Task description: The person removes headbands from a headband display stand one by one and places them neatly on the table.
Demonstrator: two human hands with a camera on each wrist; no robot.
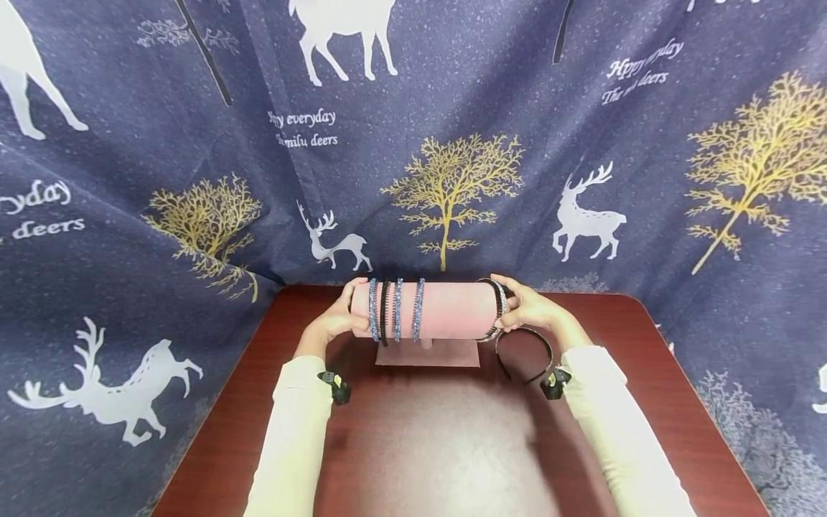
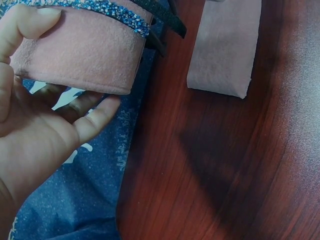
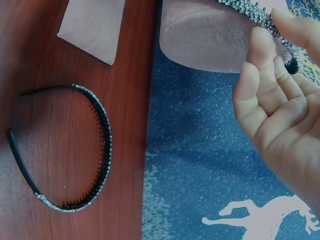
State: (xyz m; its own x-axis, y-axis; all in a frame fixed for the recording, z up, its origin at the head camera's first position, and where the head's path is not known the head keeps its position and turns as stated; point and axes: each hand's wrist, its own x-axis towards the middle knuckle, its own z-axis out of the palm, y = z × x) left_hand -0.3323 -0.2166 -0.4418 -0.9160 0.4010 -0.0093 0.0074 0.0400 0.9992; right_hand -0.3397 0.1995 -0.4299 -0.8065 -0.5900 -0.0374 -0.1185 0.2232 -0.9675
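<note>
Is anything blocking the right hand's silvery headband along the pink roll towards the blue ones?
Nothing visible. The right hand holds the silvery headband at the right end of the pink roll, which looks bare from there to the nearest blue headband.

Head view: bright, broadly even, mostly clear.
Table (image 1: pixel 652 380): pale glare midway between the left and right edges, spreading toward the near edge and washing out the grain.
Shadows: dark band right of the glare, another to its left.
Sleeves (image 1: pixel 610 416): nearly blown out.
Backdrop (image 1: pixel 420 108): prints stretched toward the frame corners.
Pink roll (image 1: pixel 452 310): bright in head view, greyer in wrist views.
Wrist views: dimmer, cooler, slightly soft.
</note>
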